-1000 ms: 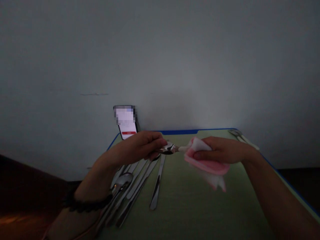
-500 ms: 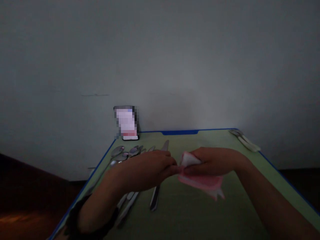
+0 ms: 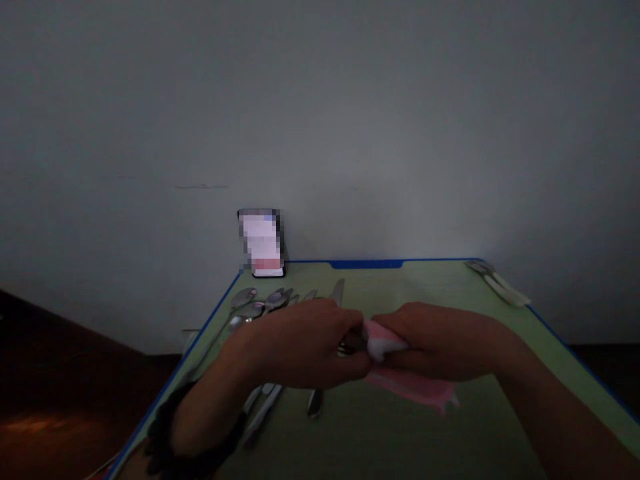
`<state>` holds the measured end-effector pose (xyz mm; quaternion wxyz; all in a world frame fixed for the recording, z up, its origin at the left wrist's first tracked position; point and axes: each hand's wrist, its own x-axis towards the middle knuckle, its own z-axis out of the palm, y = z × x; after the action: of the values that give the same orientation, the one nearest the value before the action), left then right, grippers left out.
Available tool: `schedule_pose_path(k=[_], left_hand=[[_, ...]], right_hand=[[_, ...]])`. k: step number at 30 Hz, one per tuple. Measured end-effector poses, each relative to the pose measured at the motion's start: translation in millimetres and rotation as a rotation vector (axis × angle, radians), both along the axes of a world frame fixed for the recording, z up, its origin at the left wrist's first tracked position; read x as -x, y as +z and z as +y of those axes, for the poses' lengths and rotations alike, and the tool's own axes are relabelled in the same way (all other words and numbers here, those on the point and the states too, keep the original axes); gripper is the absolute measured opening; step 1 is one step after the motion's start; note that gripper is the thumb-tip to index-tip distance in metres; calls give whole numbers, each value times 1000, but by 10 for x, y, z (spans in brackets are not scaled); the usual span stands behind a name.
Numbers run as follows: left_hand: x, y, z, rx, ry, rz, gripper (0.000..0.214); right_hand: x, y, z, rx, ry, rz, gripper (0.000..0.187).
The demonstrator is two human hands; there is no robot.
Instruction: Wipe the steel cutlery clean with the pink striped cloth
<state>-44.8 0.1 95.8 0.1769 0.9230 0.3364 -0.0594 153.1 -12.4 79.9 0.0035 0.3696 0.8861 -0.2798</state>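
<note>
Over the middle of the table, my right hand (image 3: 440, 337) is closed on a pink and white cloth (image 3: 413, 390), whose loose end hangs below the fingers. My left hand (image 3: 310, 340) meets it, fingers curled in a pinch at the cloth's left side. A small shiny metal piece (image 3: 344, 349) shows between the left fingers; most of it is hidden, so its kind cannot be made out. Beneath the left hand and forearm lie several spoons (image 3: 245, 298) and other cutlery, partly covered. A table knife (image 3: 315, 403) lies under the left hand, its blade tip showing beyond.
A phone (image 3: 263, 243) leans upright against the wall at the table's back left corner. Cutlery with pale handles (image 3: 503, 287) lies at the right back edge. The green table (image 3: 380, 440) has a blue rim, and a grey wall (image 3: 400, 133) stands right behind it.
Both hands have come slightly lower, and the left fingers now press closer to the cloth. The cloth has bunched between the hands. The whole view has shifted a little.
</note>
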Motion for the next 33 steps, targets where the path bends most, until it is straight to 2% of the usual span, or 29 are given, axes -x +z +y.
schedule_pose_path(k=[5,8,12,16,20,26,29,33], left_hand=[[-23,-11,8,74,-24,-30,38],[-5,-26,41,166,-50,-59,33],[56,-77,159,254,-89,-105,32],[117,-156,301,343,-97,-145,42],[168,-175,360,342,-40,-129,47],[186,-125,327,273,-64,-161,42],[131,-108,262,275,-62,-160,41],[72,-77,175,361,-94,-129,26]], right_hand=[[-2,-20,-2,-4,-4,-29,18],[12,-61,12,-14,-13,-21,15],[-1,-120,79,48,19,55,18],[-55,-177,167,103,-3,93,22],[-134,-160,204,152,-43,112,33],[-245,-21,164,214,-73,114,44],[-194,-11,121,274,-34,85,41],[-22,-86,81,265,107,142,28]])
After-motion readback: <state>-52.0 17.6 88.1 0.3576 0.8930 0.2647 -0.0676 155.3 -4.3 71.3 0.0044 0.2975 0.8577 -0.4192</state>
